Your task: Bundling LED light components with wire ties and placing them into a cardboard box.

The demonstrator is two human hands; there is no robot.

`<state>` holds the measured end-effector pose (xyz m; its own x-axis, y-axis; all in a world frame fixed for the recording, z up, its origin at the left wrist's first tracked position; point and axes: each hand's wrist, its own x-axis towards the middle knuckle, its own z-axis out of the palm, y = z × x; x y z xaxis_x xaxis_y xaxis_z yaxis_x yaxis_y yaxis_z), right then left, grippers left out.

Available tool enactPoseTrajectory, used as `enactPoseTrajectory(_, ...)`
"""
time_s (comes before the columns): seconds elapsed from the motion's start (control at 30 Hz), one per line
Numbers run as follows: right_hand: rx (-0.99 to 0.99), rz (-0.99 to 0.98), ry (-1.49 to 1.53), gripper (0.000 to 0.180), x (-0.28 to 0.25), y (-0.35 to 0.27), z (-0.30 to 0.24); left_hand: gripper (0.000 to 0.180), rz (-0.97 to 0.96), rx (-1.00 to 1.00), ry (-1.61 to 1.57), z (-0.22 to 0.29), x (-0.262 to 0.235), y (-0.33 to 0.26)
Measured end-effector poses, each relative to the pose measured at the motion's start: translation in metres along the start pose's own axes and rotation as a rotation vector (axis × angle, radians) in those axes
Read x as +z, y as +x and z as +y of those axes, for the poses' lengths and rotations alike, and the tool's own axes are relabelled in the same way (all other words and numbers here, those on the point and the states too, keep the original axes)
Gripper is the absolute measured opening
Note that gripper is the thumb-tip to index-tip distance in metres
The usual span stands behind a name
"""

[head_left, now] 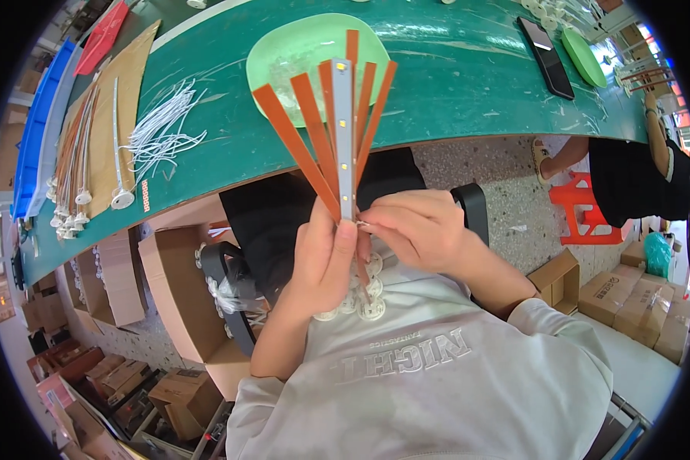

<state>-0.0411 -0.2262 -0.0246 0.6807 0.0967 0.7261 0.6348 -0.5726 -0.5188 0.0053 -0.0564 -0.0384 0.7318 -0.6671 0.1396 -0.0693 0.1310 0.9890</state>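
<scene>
My left hand (323, 257) grips a fan of several thin orange strips (308, 142) by their lower ends, held upright in front of my chest. At the front of the fan is a grey strip (343, 130) with small yellow squares down its length. My right hand (420, 226) pinches a thin white wire at the base of that grey strip, fingertips touching the left thumb. Several white round discs (368, 303) lie on my lap just below both hands. A pale green plate (303, 50) sits on the green table (452, 84) behind the fan.
A bundle of white wires (161, 134) and finished strips with round ends (77, 165) lie on brown card at the table's left. A black phone (546, 57) and a green disc (583, 55) lie at the right. Another person sits at right near a red stool (583, 207). Cardboard boxes (644, 303) stand on the floor.
</scene>
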Motion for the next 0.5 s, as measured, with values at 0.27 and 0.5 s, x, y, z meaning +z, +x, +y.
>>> enactPoseTrajectory(0.27,1.371,-0.065,1.359,0.016,-0.01,0.011,-0.016,0.027,0.073,0.307,0.654,0.036,-0.009,0.004)
enactPoseTrajectory(0.5,1.12,-0.408,1.267,0.025,0.056,0.094,-0.048,0.024,0.498,0.454,0.524,0.071,-0.08,-0.031)
